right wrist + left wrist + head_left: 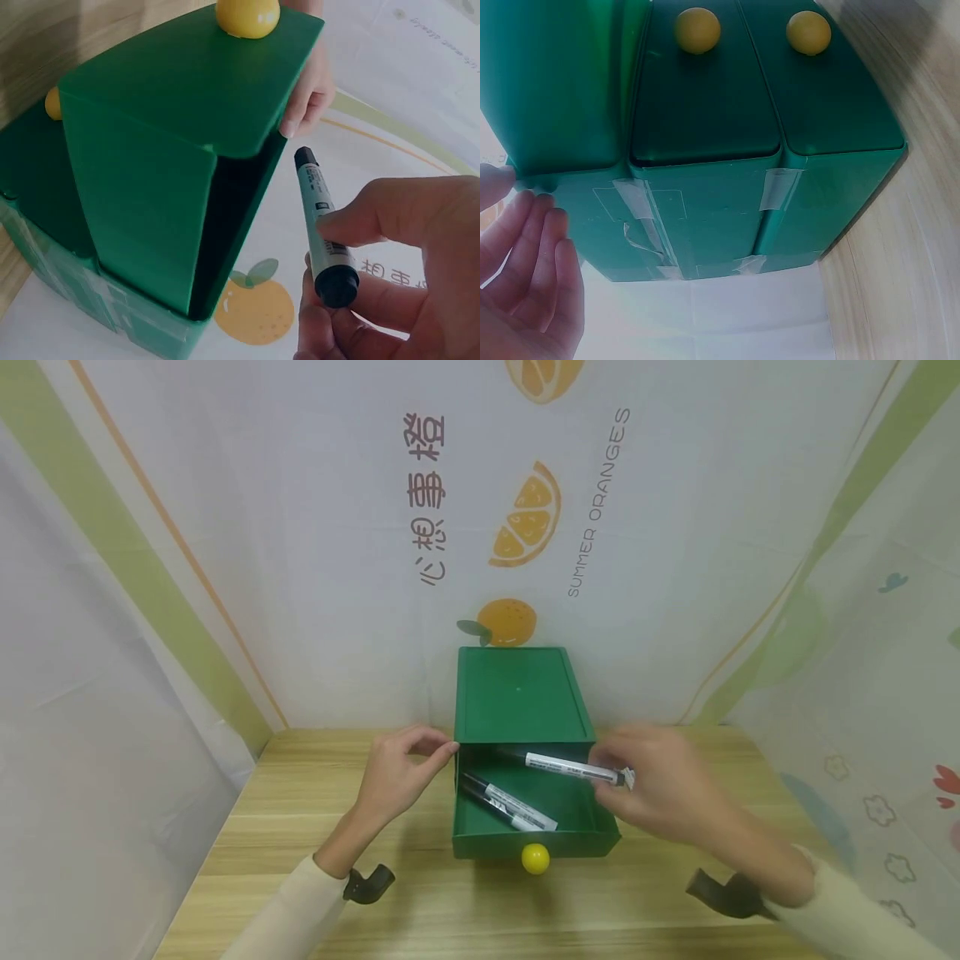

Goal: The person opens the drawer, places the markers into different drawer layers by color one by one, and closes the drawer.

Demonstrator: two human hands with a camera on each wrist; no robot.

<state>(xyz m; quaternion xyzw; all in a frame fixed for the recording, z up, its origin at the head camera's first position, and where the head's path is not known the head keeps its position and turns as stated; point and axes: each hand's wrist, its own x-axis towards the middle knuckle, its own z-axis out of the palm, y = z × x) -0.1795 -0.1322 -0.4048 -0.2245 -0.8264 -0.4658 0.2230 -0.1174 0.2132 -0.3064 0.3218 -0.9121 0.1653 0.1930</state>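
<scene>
A green drawer cabinet (521, 693) stands on the table with its top drawer (480, 843) pulled out. A yellow round knob (536, 858) is on that drawer's front. Inside lie black-capped whiteboard markers (521, 810), apparently two side by side. My right hand (656, 781) holds another whiteboard marker (319, 217) between thumb and fingers, above the drawer's right side. Its black-capped end points left. At the cabinet's upper left front corner, my left hand (401, 768) pinches the edge with thumb and fingertips. The remaining fingers (536, 262) are extended beside the cabinet's wall.
Two lower drawers (705, 105) with yellow knobs are closed beneath the top one. Clear tape (634, 199) joins the cabinet's sections. Behind stands a white cloth (337, 568) printed with oranges. The wooden table (300, 827) extends to both sides.
</scene>
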